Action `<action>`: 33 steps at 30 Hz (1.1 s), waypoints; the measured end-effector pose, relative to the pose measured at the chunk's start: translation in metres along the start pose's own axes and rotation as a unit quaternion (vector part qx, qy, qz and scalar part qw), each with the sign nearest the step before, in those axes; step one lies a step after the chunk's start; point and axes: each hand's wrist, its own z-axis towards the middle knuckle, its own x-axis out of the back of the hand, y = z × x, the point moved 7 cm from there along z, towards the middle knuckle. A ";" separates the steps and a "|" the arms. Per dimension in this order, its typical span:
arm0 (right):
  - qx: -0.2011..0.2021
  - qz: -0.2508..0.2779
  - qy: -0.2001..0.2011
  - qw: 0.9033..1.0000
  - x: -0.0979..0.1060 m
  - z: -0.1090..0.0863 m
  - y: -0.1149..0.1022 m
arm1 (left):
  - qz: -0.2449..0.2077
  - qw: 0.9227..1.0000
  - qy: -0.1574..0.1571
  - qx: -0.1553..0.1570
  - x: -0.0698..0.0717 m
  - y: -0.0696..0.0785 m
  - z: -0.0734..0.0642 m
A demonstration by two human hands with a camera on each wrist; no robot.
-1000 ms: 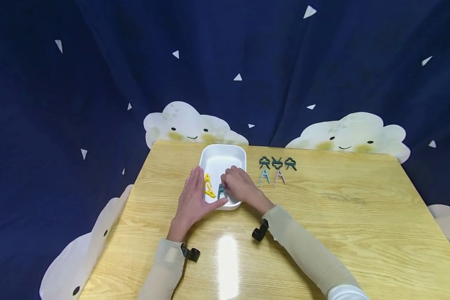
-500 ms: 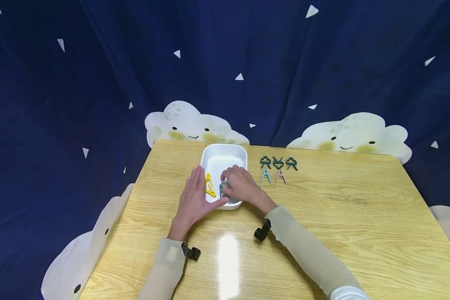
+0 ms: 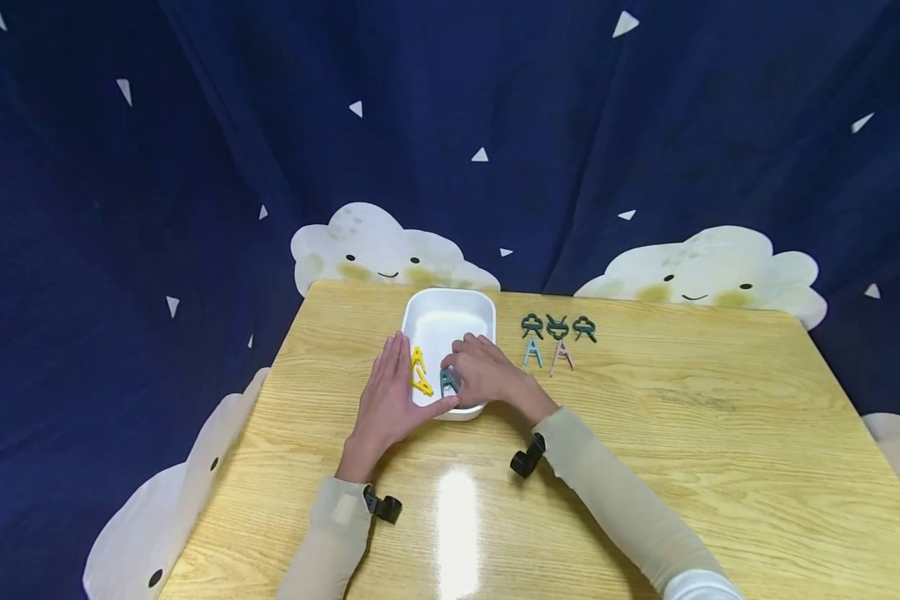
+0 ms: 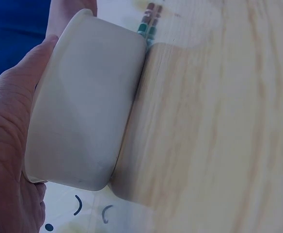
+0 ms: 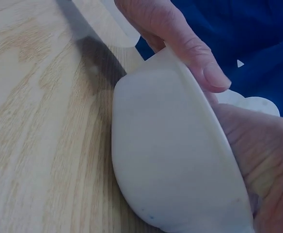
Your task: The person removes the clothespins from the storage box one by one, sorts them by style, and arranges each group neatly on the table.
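Observation:
A white tray (image 3: 450,300) stands on the table in the head view. My left hand (image 3: 390,396) lies along its left side with fingers straight, the thumb stretched over the near rim. Inside the tray, my right hand (image 3: 487,371) has curled fingers at a dark green clothespin (image 3: 447,382) and appears to pinch it; its right part is hidden by the fingers. Two yellow clothespins (image 3: 420,379) lie left of it in the tray. Both wrist views show the tray's outer wall (image 4: 88,102), with the left palm (image 4: 8,131) and right hand (image 5: 272,160) beside it.
Right of the tray, three dark green cloud-shaped clips (image 3: 557,327) lie in a row. Below them are a light blue clothespin (image 3: 532,355) and a pink clothespin (image 3: 562,357). The wooden table (image 3: 690,458) ends at a dark blue curtain (image 3: 420,100).
My right fingers spread over the green clothespin half a second ago, then closed at its right side. The left hand and the other clips stay in place.

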 end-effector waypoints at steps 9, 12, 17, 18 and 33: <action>-0.001 -0.018 -0.012 1.000 -0.001 -0.001 -0.002 | -0.002 1.000 0.003 -0.003 0.000 0.000 0.000; 0.000 -0.020 -0.010 1.000 0.000 -0.002 -0.003 | 0.001 1.000 0.001 -0.003 -0.001 0.000 -0.001; -0.001 -0.024 -0.008 1.000 0.000 -0.002 -0.002 | 0.002 1.000 0.001 -0.003 -0.001 0.000 0.000; -0.002 -0.024 -0.009 1.000 0.000 -0.002 -0.002 | 0.001 1.000 0.002 -0.003 -0.001 0.000 0.000; -0.004 -0.040 -0.005 0.999 -0.004 0.000 -0.001 | -0.001 1.000 -0.003 0.000 -0.001 0.001 0.000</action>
